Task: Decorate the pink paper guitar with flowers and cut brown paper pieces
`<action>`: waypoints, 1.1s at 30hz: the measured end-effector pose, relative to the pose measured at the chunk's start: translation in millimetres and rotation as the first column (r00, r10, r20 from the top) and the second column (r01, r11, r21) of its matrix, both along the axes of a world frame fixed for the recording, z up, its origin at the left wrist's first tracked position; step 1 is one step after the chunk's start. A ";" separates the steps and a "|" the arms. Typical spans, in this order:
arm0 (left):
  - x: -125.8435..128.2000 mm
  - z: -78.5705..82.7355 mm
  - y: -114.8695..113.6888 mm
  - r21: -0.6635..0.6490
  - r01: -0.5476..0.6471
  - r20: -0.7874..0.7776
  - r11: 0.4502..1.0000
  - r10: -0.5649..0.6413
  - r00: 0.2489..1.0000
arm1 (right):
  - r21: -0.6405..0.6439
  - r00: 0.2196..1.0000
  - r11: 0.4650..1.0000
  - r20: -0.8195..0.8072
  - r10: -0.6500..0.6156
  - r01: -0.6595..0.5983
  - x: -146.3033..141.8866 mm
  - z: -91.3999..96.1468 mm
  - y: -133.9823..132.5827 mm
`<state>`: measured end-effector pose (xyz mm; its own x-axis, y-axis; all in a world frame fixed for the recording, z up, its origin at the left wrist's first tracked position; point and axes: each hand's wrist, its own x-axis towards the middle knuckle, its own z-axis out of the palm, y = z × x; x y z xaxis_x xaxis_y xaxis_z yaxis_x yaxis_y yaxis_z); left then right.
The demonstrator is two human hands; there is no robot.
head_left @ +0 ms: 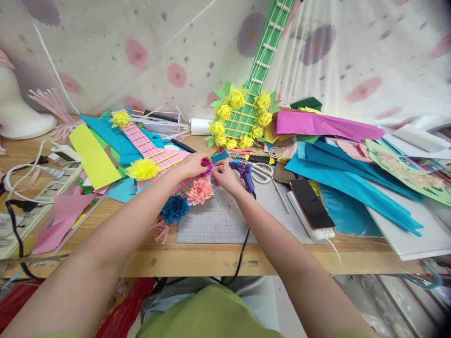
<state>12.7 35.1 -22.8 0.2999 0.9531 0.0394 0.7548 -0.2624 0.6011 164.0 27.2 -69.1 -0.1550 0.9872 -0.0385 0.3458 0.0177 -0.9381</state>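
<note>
My left hand [193,164] and my right hand [223,174] meet above the far edge of a grey cutting mat [225,218]. Both pinch a small magenta paper flower [207,168] between their fingertips. Just below them lie a peach paper flower [200,191] and a dark blue paper flower [174,209]. These rest on the body of a pink paper guitar [148,148], which also carries a yellow flower [142,169]. A purple glue gun [245,172] lies right beside my right hand.
A green paper guitar [262,65] ringed with yellow flowers leans on the curtain. Scissors [262,172], a phone [311,203] and blue and magenta paper sheets [352,178] fill the right side. A power strip [52,188] and cables lie left. The glue gun's cord hangs over the table's front edge.
</note>
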 end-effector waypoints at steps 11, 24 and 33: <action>-1.7 11.4 -4.8 -0.011 -0.001 -0.077 1.000 0.000 0.997 | -0.020 0.993 1.000 -0.119 -0.008 0.005 4.1 0.1 -5.3; -3.7 8.2 -6.0 -0.024 -0.023 -0.052 0.999 0.021 0.998 | 0.212 0.985 0.973 0.124 -0.120 0.092 -12.0 -0.3 -15.2; -5.7 9.9 -6.8 -0.007 -0.023 -0.047 1.000 0.023 0.999 | 0.189 0.994 0.978 0.038 -0.101 0.092 -8.5 6.0 -12.3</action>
